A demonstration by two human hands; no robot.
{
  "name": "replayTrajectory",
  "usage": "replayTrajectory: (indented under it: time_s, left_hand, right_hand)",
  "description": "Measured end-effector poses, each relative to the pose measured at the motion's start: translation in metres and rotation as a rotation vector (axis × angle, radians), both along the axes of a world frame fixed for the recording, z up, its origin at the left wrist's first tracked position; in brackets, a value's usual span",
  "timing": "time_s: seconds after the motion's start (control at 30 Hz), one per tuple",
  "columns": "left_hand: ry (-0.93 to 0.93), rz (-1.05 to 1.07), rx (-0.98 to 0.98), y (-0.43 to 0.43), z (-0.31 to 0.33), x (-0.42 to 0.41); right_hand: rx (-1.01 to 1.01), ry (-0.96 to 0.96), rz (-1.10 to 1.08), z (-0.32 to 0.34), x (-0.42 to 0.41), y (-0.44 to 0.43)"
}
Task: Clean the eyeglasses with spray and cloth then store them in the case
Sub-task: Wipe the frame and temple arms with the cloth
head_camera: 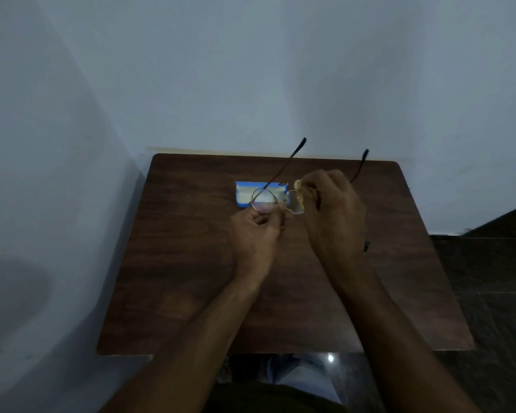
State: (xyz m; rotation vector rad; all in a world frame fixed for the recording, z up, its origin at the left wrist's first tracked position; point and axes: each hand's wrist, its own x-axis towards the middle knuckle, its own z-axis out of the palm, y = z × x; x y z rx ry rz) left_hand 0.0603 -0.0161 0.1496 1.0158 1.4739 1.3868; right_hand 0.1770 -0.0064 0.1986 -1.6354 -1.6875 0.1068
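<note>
eyeglasses (276, 201) held above the blue case (261, 194): my left hand (255, 231) pinches the bridge, my right hand (334, 204) presses cloth (299, 193) on the right lens (hard rubbing may bend the thin frame).

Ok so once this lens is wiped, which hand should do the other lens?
Probably the right hand: it already pinches the yellowish cloth against one lens of the eyeglasses. The left hand grips the frame near the bridge, steadying it above the open blue case.
</note>
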Motion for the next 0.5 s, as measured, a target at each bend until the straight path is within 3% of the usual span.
replayTrajectory:
  time_s: [0.07, 0.2, 0.33, 0.5]
  left_hand:
    - [-0.101, 0.036, -0.029, 0.005, -0.005, 0.000]
    - [-0.221, 0.067, -0.103, 0.009, -0.016, -0.005]
    - [-0.181, 0.036, -0.082, 0.007, -0.018, 0.000]
    - [-0.087, 0.095, -0.047, 0.013, -0.021, -0.010]
  right_hand:
    - [-0.014, -0.132, 0.009, -0.002, -0.006, -0.006]
    - [-0.115, -0.152, 0.100, -0.016, -0.019, -0.012]
    - [-0.089, -0.207, 0.025, -0.014, -0.014, 0.003]
    - [-0.106, -0.157, 0.094, -0.019, -0.017, -0.002]
